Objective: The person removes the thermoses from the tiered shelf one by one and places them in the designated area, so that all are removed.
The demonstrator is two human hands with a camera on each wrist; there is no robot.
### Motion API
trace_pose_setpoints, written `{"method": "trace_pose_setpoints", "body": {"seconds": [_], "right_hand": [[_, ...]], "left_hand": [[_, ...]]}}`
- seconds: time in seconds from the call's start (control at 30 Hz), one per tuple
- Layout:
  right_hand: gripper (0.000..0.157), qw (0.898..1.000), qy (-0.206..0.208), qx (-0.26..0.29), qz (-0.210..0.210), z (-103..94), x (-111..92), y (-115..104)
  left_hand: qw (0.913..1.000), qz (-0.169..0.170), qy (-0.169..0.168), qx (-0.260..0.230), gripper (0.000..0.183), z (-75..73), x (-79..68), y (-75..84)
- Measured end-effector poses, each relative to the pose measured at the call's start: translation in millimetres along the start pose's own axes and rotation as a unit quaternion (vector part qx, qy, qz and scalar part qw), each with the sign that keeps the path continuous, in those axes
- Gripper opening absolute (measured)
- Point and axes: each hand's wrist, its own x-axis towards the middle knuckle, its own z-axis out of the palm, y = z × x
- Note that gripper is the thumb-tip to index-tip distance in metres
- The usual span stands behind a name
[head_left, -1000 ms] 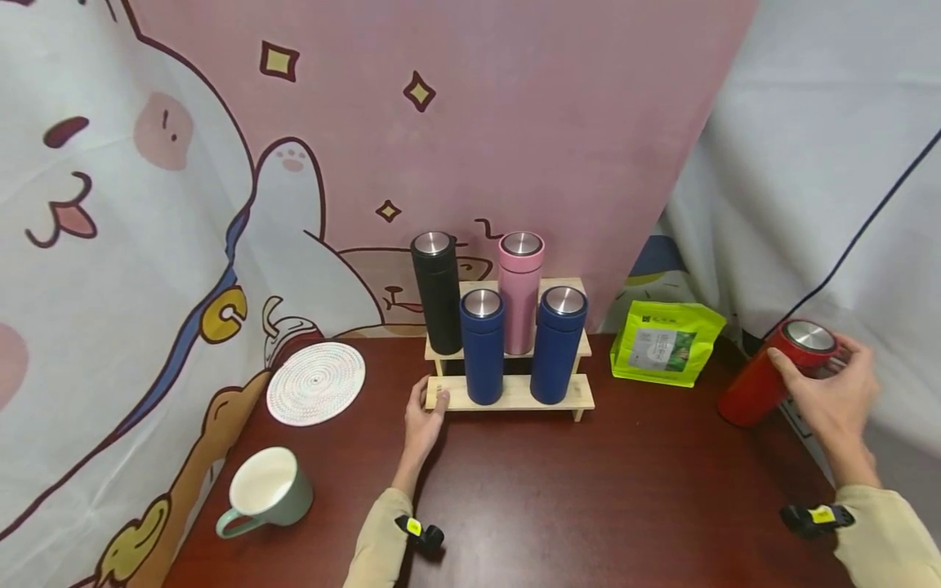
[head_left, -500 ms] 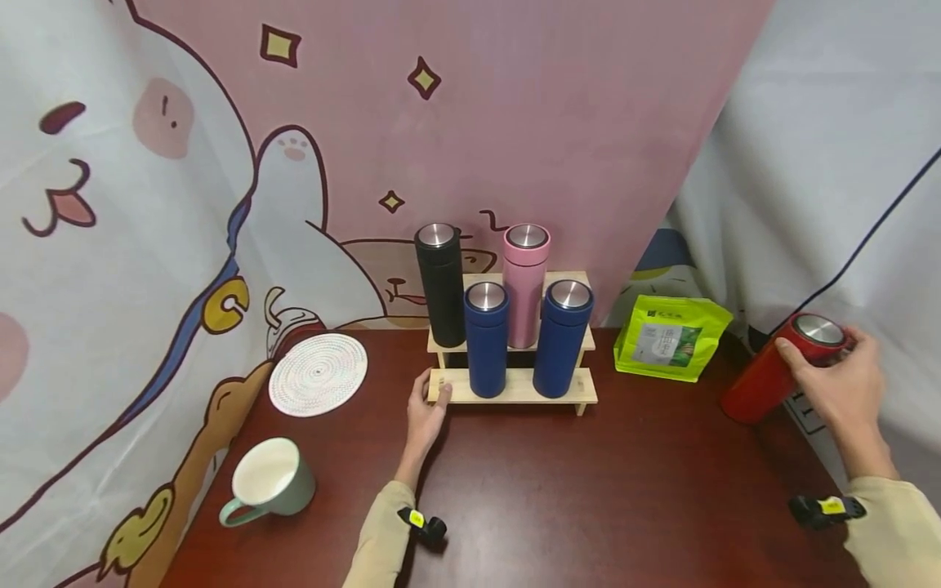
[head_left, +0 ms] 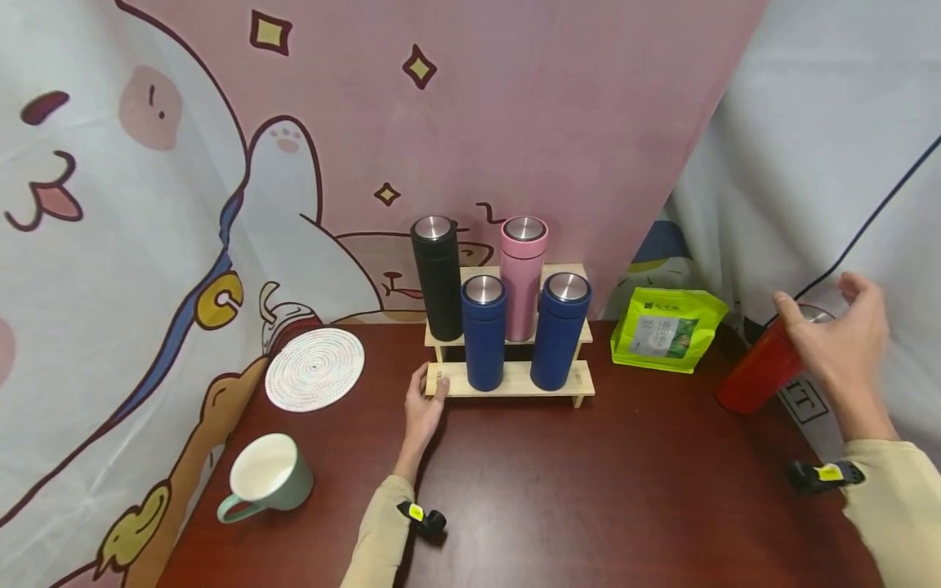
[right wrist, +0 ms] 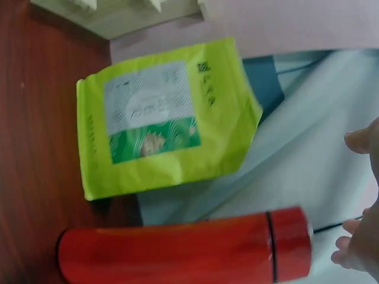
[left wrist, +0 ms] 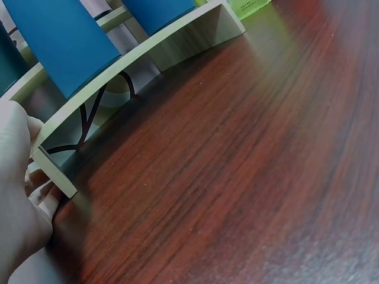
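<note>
My left hand [head_left: 424,416] grips the left end of a two-tier wooden rack [head_left: 519,378], its thumb over the lower board. Two blue thermos bottles [head_left: 485,339] stand on that lower tier. Behind them, a black thermos [head_left: 439,286] and a pink thermos [head_left: 523,269] stand on the upper tier. At the far right, a red thermos [head_left: 757,376] stands on the table. My right hand [head_left: 845,351] is spread above its lid and partly hides it. In the right wrist view the fingers [right wrist: 361,242] are apart from the red thermos.
A bright green bag [head_left: 687,306] stands between the rack and the red thermos. To the left are a round woven mat [head_left: 314,369] and a pale green mug [head_left: 294,482]. Printed cloth hangs behind the table and at both sides, with a dark cord [head_left: 893,196] on the right.
My right hand has let go of the red thermos and risen above its lid, fingers spread. My left hand stays on the rack. The head view has shifted slightly.
</note>
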Motion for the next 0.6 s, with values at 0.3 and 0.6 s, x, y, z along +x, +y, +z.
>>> {"method": "trace_pose_setpoints", "body": {"seconds": [0.3, 0.6], "right_hand": [[0.077, 0.998, 0.004, 0.044, -0.036, 4.5, -4, -39], [0.070, 0.991, 0.045, 0.103, -0.077, 21.8, -8, -81]], "left_hand": [[0.9999, 0.005, -0.009, -0.014, 0.055, -1.2, -0.2, 0.2], [0.9998, 0.005, -0.012, -0.016, 0.056, -2.0, -0.3, -0.5]]}}
